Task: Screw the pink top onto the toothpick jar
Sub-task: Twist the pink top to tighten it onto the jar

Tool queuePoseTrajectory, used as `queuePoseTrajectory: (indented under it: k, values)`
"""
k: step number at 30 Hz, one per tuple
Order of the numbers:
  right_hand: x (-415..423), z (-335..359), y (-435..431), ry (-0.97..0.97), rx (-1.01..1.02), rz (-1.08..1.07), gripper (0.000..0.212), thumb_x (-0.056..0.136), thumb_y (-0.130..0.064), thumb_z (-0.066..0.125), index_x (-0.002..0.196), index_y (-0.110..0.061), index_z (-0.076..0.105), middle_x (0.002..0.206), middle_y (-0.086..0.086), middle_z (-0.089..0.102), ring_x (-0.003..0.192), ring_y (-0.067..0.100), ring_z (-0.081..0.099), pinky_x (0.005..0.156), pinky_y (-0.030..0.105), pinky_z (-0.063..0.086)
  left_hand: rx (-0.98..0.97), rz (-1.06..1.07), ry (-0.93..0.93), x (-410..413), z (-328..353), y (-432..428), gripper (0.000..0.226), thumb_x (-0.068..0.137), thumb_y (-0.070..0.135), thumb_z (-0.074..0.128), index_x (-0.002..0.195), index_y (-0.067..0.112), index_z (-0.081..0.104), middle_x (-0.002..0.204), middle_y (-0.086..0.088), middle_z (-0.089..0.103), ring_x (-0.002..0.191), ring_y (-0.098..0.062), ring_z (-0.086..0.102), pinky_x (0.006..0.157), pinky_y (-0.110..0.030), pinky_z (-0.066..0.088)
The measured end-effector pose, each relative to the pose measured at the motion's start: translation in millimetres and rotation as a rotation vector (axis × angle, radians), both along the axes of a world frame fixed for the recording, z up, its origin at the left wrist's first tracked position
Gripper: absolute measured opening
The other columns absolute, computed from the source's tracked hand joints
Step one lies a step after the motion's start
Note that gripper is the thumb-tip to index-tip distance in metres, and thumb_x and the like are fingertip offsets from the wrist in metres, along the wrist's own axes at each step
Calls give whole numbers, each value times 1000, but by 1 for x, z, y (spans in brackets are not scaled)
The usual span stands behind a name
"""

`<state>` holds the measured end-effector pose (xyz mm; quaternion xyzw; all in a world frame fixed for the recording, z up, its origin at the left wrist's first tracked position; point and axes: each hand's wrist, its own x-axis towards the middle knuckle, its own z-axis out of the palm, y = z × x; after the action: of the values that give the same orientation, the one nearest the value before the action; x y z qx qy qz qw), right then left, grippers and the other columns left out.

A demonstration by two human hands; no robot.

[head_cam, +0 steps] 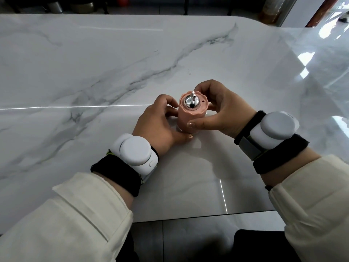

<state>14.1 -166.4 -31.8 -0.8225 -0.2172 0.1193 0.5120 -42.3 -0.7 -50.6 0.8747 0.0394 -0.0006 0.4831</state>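
- Head view: a pink top [190,115] sits upright on a toothpick jar [181,130], near the front middle of a white marble table [94,72].
- The jar is almost wholly hidden by the top and the hands; only a pale sliver of its base shows just under the pink skirt, resting on the table.
- The top has a scalloped upper rim, a chrome dome [191,103] set in its middle, and a thin metal pin [193,95] standing up from the dome. A small hole shows in the pink rim to the right of the dome.
- The right hand [219,112] curls around the top from the far and right side, thumb [196,124] pressed against the near lower wall of the pink piece, fingers wrapped behind it. The grip is closed on the top.
- The left hand [158,125] wraps low on the left side, at the base, its thumb lying along the table just under the pink skirt and its fingers bent round the far side. It is clasped narrow on the jar.
- Each wrist carries a white round device [136,152] on a black strap; cream sleeves [75,214] cover both forearms.
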Motion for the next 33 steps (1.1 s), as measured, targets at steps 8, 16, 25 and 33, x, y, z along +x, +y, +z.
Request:
queuePoseTrajectory:
  k: [8, 16, 25, 33]
  values:
    - [-3, 0, 3, -30, -11, -29, 58, 41, -48, 78, 91, -42, 49, 92, -15, 62, 97, 11, 62, 94, 43, 51, 1, -26, 2, 1, -1, 3, 67, 53, 26, 85, 107, 27, 45, 102, 5, 67, 98, -15, 61, 83, -29, 47]
    - [5, 4, -8, 108, 35, 163, 71, 56, -22, 80, 118, -42, 53, 122, -11, 63, 120, 5, 57, 111, 36, 40, -60, -92, 47, 2, 0, 7, 66, 60, 13, 82, 110, 27, 42, 107, 4, 70, 104, -11, 63, 94, -34, 47]
    - [4, 1, -7, 67, 53, 65, 54, 49, -18, 81, 95, -38, 61, 101, -13, 68, 102, 10, 65, 104, 39, 47, -9, -58, 18, 3, -3, 5, 68, 50, 26, 84, 103, 25, 42, 101, 5, 70, 98, -16, 64, 88, -37, 49]
    - [1, -1, -3, 51, 42, 11, 57, 38, -42, 79, 88, -38, 55, 92, -15, 65, 95, 7, 62, 99, 44, 49, 20, -32, -12, 2, -2, 1, 68, 51, 24, 88, 104, 19, 45, 101, 2, 64, 91, -14, 59, 78, -27, 46]
